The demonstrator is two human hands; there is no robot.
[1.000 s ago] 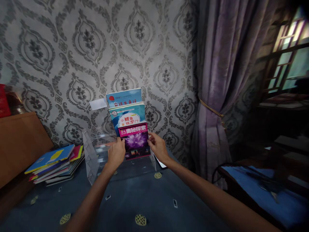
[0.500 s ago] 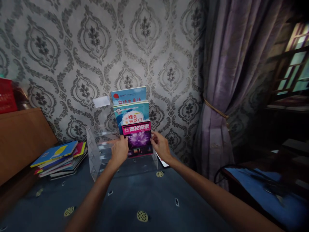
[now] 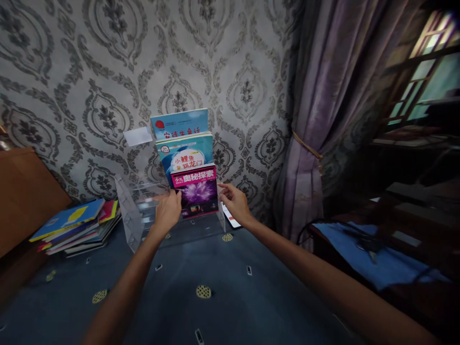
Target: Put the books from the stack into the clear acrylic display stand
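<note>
A purple and magenta book stands upright in the front tier of a clear acrylic rack. My left hand is closed on its left edge, with the thumb near the front cover. At the right edge, my right hand has bent fingers with their tips against or just beside the book; the exact contact is hard to see. Behind it stand a teal book and, taller at the back, a blue book. Their lower parts are hidden.
To the left lies a stack of books beside a brown box-like piece. A phone lies behind the rack's right end. Patterned wallpaper backs the dark blue tablecloth; a purple curtain hangs at right.
The camera view has shifted, so the rack and books appear higher and farther left. Both hands stay at the purple book's sides; the right fingertips look slightly looser.
</note>
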